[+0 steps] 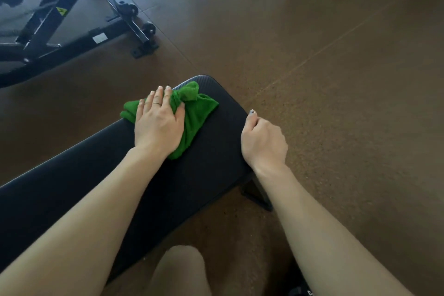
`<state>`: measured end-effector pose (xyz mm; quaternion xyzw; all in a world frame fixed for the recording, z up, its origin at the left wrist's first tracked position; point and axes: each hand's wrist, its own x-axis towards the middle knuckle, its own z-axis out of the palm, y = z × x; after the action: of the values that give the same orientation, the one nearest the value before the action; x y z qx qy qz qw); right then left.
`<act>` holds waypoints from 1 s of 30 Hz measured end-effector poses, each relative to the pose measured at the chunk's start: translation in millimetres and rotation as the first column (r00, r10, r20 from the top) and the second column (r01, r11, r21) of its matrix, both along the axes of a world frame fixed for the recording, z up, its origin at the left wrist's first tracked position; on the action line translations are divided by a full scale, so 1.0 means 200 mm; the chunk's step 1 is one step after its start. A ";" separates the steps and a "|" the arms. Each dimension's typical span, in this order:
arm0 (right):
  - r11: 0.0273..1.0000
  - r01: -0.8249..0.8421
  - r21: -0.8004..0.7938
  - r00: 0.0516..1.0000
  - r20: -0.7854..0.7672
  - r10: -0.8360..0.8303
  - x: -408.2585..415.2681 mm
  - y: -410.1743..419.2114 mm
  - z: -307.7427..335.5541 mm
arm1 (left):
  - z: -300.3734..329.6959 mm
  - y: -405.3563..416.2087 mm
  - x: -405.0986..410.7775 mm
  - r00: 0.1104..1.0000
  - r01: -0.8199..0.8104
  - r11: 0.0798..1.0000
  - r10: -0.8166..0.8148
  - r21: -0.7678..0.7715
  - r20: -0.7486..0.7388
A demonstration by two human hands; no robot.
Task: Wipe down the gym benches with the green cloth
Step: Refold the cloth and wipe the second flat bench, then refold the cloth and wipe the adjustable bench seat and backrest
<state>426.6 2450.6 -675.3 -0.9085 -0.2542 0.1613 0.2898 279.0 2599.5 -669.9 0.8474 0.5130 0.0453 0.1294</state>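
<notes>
1. The crumpled green microfibre cloth [192,113] is lying near the far rounded end of the long black padded gym bench [211,166], in the centre of the frame.
2. The left hand [159,120] is pressing flat on the cloth, fingers straight and slightly spread, a thin ring on one finger, forearm reaching in from the lower left.
3. The right hand [263,140] is gripping the bench's right edge, fingers curling over the side, thumb lying along the top.
4. The cloth is sitting just short of the bench's end; bare padding is stretching towards the lower left.
5. Brown speckled rubber floor [336,55] is surrounding the bench.
6. A second black steel-framed bench [72,14] is standing at the upper left, well apart.
</notes>
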 end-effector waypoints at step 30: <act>0.991 0.005 0.136 0.252 -0.959 0.130 1.05 0.21 2.57 | 2.46 -0.24 1.15 0.575 -0.013 0.256 0.792 -0.967 0.203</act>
<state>635.9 2492.4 -162.0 -0.5926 -0.0687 0.6790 0.4279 508.0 2552.3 -177.1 0.3650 0.5811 0.0990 0.7206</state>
